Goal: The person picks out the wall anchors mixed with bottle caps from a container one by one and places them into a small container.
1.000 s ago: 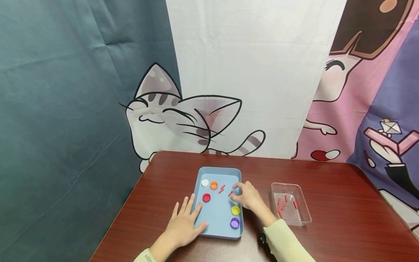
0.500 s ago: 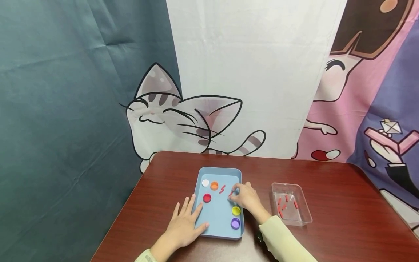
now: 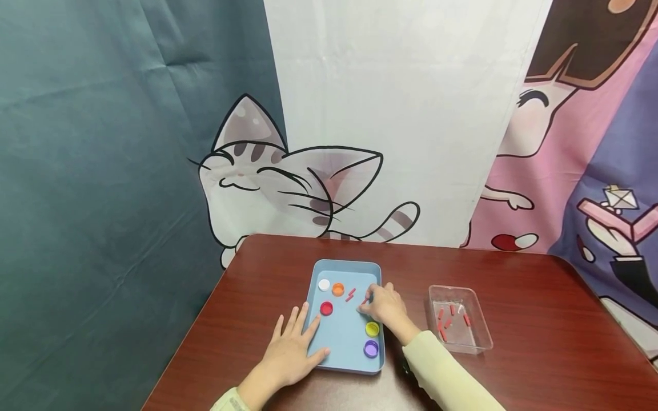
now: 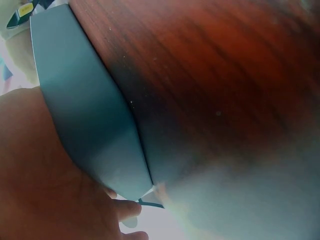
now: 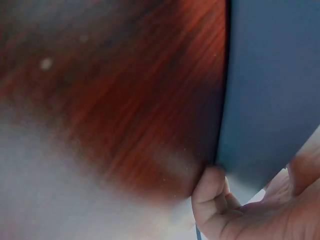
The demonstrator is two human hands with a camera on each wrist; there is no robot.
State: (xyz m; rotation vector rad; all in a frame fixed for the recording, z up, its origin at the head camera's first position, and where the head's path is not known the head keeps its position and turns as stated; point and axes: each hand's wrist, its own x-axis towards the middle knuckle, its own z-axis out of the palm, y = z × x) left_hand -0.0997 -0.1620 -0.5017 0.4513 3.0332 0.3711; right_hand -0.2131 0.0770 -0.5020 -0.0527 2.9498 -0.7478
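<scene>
A blue tray [image 3: 344,348] lies on the table. My left hand [image 3: 289,351] rests with spread fingers on its left edge. My right hand [image 3: 386,307] reaches over the right rim and pinches a short red stick [image 3: 365,301] between thumb and index finger, low over the tray. Two more red sticks [image 3: 351,295] lie to its left. In the tray sit small round caps: a white cap [image 3: 324,285], an orange cap [image 3: 337,289], a red cap [image 3: 326,308], a yellow cap [image 3: 372,329] and a purple cap [image 3: 370,349]. Both wrist views show the tray's outer wall; the sticks are hidden there.
To the right stands a clear plastic box [image 3: 475,345] with several red sticks [image 3: 448,323] inside. The brown wooden table [image 3: 534,319] extends around both containers. A printed cloth [image 3: 411,114] with a cartoon cat hangs behind the table.
The thumb and index finger of my right hand have closed on the red stick at the tray's right side. My left hand keeps its place. The head view has shifted slightly.
</scene>
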